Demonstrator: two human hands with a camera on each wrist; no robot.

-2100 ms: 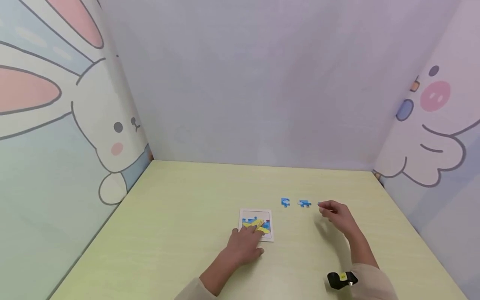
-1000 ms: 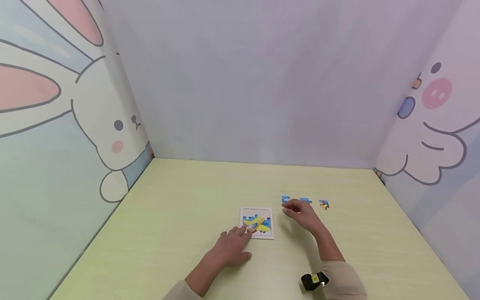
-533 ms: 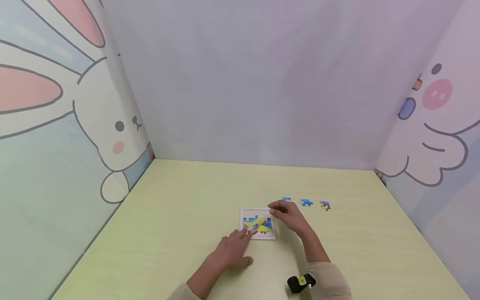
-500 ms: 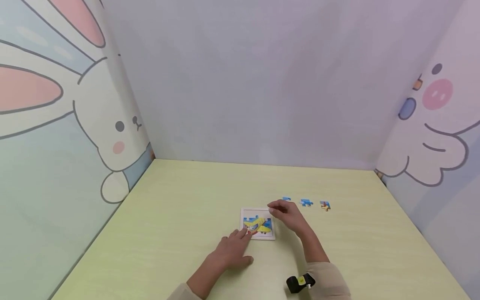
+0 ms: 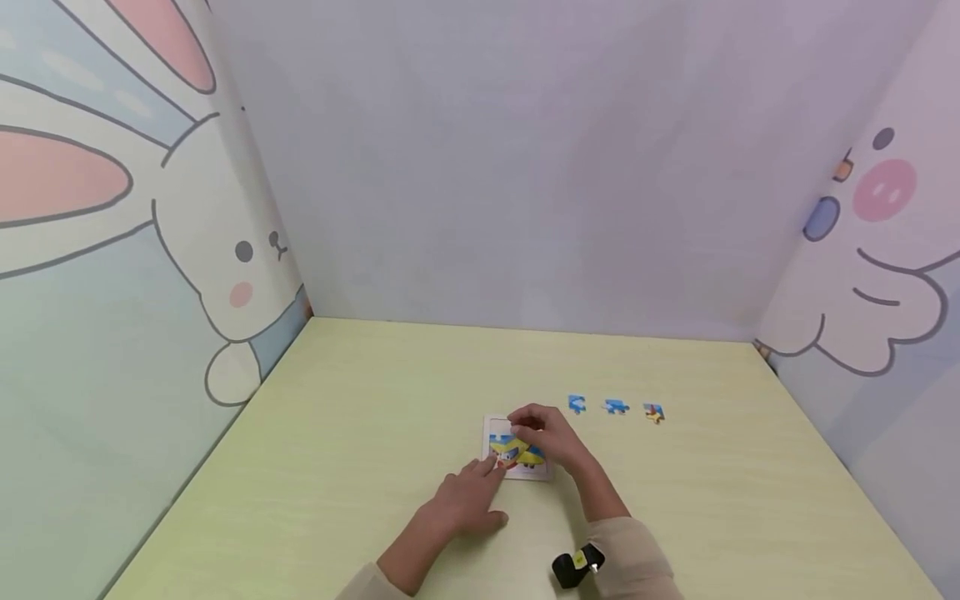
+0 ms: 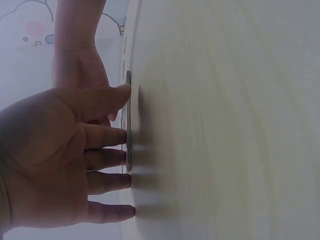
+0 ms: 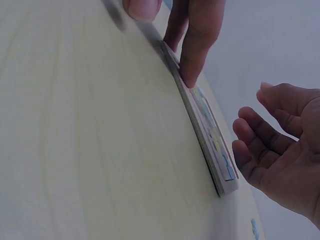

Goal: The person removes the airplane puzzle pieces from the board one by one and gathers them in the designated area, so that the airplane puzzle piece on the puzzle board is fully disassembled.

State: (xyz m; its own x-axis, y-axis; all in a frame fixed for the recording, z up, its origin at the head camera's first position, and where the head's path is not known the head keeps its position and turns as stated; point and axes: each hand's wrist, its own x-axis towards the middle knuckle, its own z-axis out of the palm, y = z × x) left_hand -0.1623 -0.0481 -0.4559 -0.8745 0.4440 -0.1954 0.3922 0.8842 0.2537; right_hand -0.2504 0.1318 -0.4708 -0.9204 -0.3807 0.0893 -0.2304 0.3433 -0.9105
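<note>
A small white-framed puzzle (image 5: 498, 426) with a yellow airplane picture lies on the table; its upper strip shows bare backing. My left hand (image 5: 467, 500) rests its fingertips on the puzzle's lower left. In the left wrist view, that hand's (image 6: 55, 160) fingers are straight against the frame (image 6: 128, 120). Above the puzzle's upper right hovers my right hand (image 5: 551, 435), thumb and index finger near the top pieces. The right wrist view shows the right hand (image 7: 280, 145) with loosely curled fingers and nothing visible between them. It hides part of the picture.
Three loose puzzle pieces lie in a row right of and behind the frame: a blue one (image 5: 576, 404), another blue one (image 5: 616, 407) and a multicolored one (image 5: 654, 413). Walls with a cartoon rabbit (image 5: 217, 233) and pig (image 5: 877, 225) flank the pale yellow table (image 5: 360, 400).
My right hand has moved left, from the rightmost loose piece to over the puzzle, leaving that piece on the table. The left hand has drawn back slightly toward the frame's lower left.
</note>
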